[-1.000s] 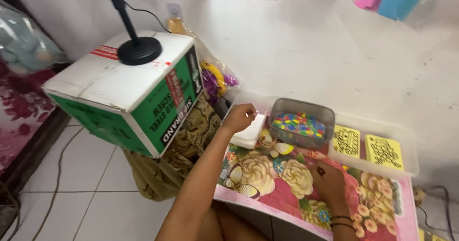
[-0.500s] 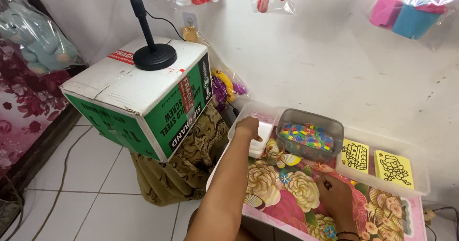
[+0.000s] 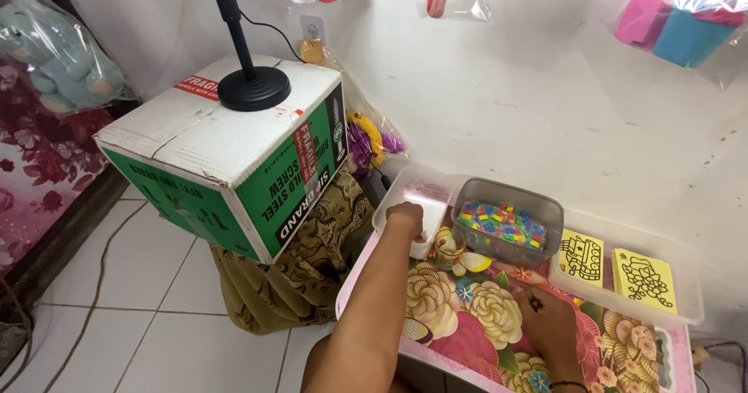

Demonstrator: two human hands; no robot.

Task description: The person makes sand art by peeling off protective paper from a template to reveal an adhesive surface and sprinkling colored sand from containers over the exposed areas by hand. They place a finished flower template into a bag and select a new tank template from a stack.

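My left hand [image 3: 407,218] reaches forward and rests curled on the near rim of a clear plastic tray [image 3: 421,187] that holds a white pad. Whether the fingers grip the rim or the pad is hard to tell. My right hand [image 3: 552,324] lies on the flowered table cover [image 3: 467,315], fingers bent, pinching something small and dark. Between the hands stands a grey tub [image 3: 508,220] full of small coloured pieces. Two yellow cards with black line drawings [image 3: 581,257] lie in a clear tray [image 3: 623,303] to the right.
A green and white cardboard box [image 3: 226,155] stands at the left with a black round stand base [image 3: 253,89] on it. Patterned cloth [image 3: 304,268] hangs below it. Bagged toys hang on the white wall [image 3: 506,89]. White floor tiles [image 3: 117,315] lie at lower left.
The view has swung right and closer to the table. My left hand has stayed at the clear tray; my right hand has remained on the flowered cover.
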